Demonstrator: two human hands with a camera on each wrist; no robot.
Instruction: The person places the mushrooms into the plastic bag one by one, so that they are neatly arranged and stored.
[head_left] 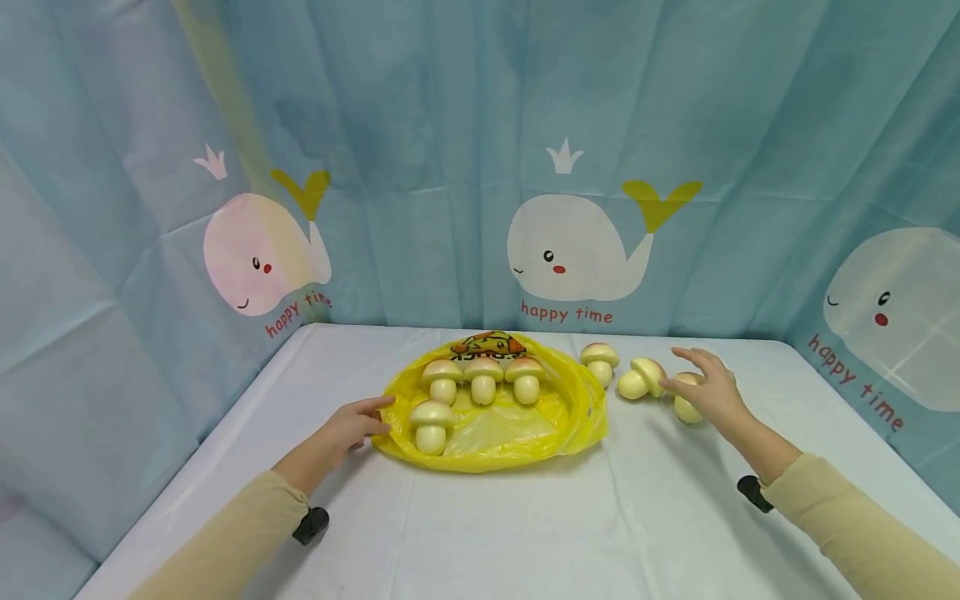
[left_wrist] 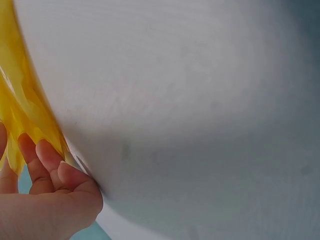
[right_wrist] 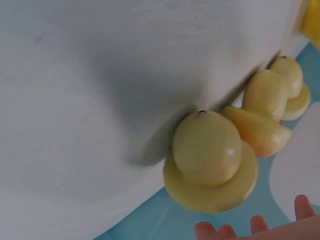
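Head view is filled by a white tabletop (head_left: 517, 533) and the blue curtain (head_left: 420, 125) behind it, with a yellow bag (head_left: 510, 437) laid near the middle, its mouth spread wide. Four mushrooms are contained in the bag: a back row of three (head_left: 483, 379), set side by side, and a front mushroom (head_left: 431, 429), set towards the left side. To the right of the bag, three more are placed on the table. An upright mushroom (head_left: 600, 362) is set just beside the bag, a tipped mushroom (head_left: 641, 379) is laid on its side next to it, and the outermost mushroom (head_left: 687, 408) is partly covered by the right hand (head_left: 712, 392). That hand is held with thumb and fingers well parted and nothing gripped; in the right wrist view its visible fingertips (right_wrist: 257, 222) are seen just clear of the outermost mushroom.

The bag's left rim is touched by the left hand (head_left: 352, 423), with thumb and forefinger parted; since the contact is only partly shown, whether the plastic is pinched or merely steadied cannot be told.

The mushrooms are judged to be light and firm, with a smooth surface that may slip or roll if squeezed off centre. A secure hold is probably best taken round the rounded stem, just under the cap, or across opposite sides of the cap. The bag is judged limp, thin and slippery, easily dragged or creased, and is best taken lightly by its rim.
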